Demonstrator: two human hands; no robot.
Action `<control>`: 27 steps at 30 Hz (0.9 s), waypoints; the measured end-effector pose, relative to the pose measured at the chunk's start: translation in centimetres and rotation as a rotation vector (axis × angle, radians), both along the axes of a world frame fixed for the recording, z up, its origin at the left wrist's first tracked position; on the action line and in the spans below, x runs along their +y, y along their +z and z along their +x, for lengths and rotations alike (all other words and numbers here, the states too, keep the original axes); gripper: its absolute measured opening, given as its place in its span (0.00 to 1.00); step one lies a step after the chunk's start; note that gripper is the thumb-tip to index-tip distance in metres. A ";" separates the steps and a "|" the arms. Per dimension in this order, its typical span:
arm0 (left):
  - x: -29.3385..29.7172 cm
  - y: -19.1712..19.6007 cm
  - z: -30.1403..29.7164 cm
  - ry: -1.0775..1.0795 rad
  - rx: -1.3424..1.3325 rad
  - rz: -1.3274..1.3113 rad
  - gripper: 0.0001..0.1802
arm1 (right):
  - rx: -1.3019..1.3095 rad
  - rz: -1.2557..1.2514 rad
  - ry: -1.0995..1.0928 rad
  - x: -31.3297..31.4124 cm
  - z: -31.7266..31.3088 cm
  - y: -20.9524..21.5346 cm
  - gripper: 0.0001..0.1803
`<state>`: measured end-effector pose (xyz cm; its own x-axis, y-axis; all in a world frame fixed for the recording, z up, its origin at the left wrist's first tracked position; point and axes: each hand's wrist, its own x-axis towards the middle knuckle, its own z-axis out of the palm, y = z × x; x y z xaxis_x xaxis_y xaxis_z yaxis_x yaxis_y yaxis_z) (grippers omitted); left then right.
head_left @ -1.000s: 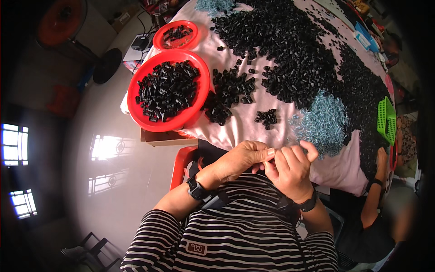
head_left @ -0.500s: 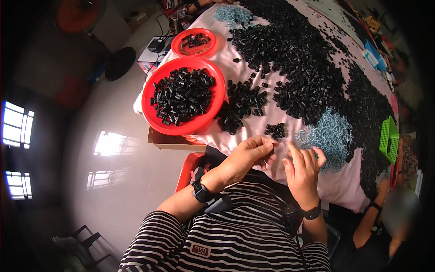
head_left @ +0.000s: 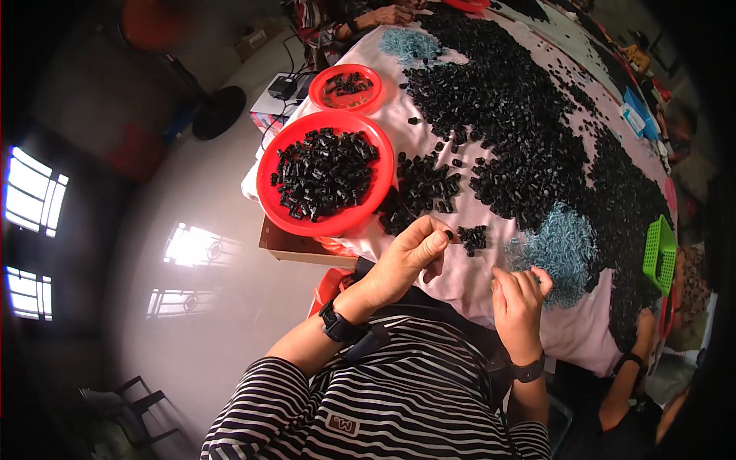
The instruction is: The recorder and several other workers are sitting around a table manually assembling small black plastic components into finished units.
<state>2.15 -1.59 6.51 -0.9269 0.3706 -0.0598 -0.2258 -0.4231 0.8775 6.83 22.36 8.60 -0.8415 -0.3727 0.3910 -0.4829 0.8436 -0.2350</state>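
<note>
A person in a black-and-white striped knit top (head_left: 399, 414) works at a desk covered with a pale pink cloth (head_left: 468, 280), seen from above. The left hand (head_left: 406, 257), a dark watch on its wrist, reaches forward over the cloth's near edge with thumb and forefinger pressed together, pinching 1 small black plastic part (head_left: 448, 234). That part sits at the fingertips, just beside a little cluster of the same black parts (head_left: 473, 238) lying on the cloth. The right hand (head_left: 517, 295), a black band on its wrist, is held upright nearer the body with its fingers curled loosely inward; whether it grips anything cannot be told. Just beyond it lies a heap of fine, pale blue, wiry pieces (head_left: 563, 249). To the left, a large round red plastic basin (head_left: 326, 172) overhangs the desk edge, filled with glossy, blocky black parts; a smaller red round bowl (head_left: 346, 88) behind it holds a few more. A broad, dense spread of loose black parts (head_left: 514, 130) covers much of the cloth, with a smaller pile (head_left: 422, 188) touching the big basin's rim. A green slotted plastic basket (head_left: 659, 253) stands at the right edge. Another person's forearm (head_left: 625, 379) rests below it.
</note>
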 end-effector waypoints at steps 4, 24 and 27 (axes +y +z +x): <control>-0.3 0.1 0.0 -0.012 0.045 -0.055 0.25 | 0.010 -0.001 -0.003 0.1 0.0 -0.1 0.13; -10.3 2.3 -5.2 0.701 0.499 -1.454 0.40 | 0.090 0.058 -0.070 3.1 -0.4 1.2 0.12; -10.3 2.8 -5.2 0.749 0.511 -1.553 0.37 | 0.037 -0.125 -0.034 3.6 -0.2 4.7 0.12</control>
<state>-3.04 -11.86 9.33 -0.8900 -0.2037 0.4079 -0.0009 0.8954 0.4453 6.61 25.99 13.31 -0.8370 -0.2912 0.4633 -0.4650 0.8248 -0.3217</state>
